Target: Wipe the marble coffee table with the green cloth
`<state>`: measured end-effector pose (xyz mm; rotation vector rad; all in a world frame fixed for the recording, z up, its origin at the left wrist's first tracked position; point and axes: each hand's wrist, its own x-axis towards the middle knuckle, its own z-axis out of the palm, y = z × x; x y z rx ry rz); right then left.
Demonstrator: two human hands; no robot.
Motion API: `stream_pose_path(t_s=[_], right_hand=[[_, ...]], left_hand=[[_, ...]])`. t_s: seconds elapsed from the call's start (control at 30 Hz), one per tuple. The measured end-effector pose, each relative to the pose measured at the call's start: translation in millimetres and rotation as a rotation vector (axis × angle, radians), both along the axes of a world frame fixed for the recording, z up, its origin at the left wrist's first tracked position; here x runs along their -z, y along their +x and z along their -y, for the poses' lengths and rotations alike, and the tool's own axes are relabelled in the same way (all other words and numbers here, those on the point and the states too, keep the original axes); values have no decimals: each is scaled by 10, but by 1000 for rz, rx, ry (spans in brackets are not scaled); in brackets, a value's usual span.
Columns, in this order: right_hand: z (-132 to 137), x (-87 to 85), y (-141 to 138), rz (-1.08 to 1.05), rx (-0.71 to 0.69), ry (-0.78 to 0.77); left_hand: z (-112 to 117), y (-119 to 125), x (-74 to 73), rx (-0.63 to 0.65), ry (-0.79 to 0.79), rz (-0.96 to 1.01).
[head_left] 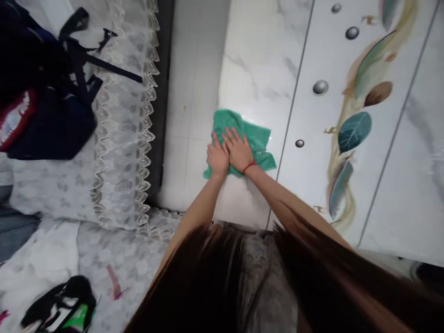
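A green cloth (258,136) lies spread and partly folded on a glossy white marble-patterned tabletop (256,60), near its left edge. My left hand (218,158) rests flat on the cloth's left part, fingers stretched forward. Beside it, touching or nearly so, my right hand (238,150) presses flat on the middle of the cloth, its fingers a little apart. A red string (249,167) circles my right wrist. Under both palms, part of the cloth is hidden.
Left of the tabletop runs a strip of pale tiled floor (189,92). A lace-edged seat cover (121,185) borders it, with a dark blue bag (52,120) on top. A black item (62,300) and a pink item (114,282) lie lower left. Dark hair hangs across the bottom.
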<state>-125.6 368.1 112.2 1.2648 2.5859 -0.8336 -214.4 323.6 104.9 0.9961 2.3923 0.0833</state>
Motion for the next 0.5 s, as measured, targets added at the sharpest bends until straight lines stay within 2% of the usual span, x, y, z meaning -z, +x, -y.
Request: stream_pose_path(t_s=[0.07, 0.17, 0.23, 0.27, 0.37, 0.43, 0.5], right_hand=[[470, -71, 56, 35, -9, -54], [1112, -137, 158, 86, -25, -133], [1403, -138, 215, 111, -34, -176], [1488, -127, 236, 121, -35, -193], [1501, -65, 264, 124, -43, -239], [1337, -28, 262, 103, -62, -268], [1067, -12, 241, 73, -89, -291]], left_hand=[[511, 34, -11, -71, -46, 90], [1247, 77, -49, -85, -118, 214], [1587, 86, -61, -58, -146, 269], [1688, 80, -58, -36, -166, 288], [1709, -1, -19, 16, -214, 302], [1529, -100, 3, 48, -221, 299], [1231, -208, 6, 88, -225, 303]])
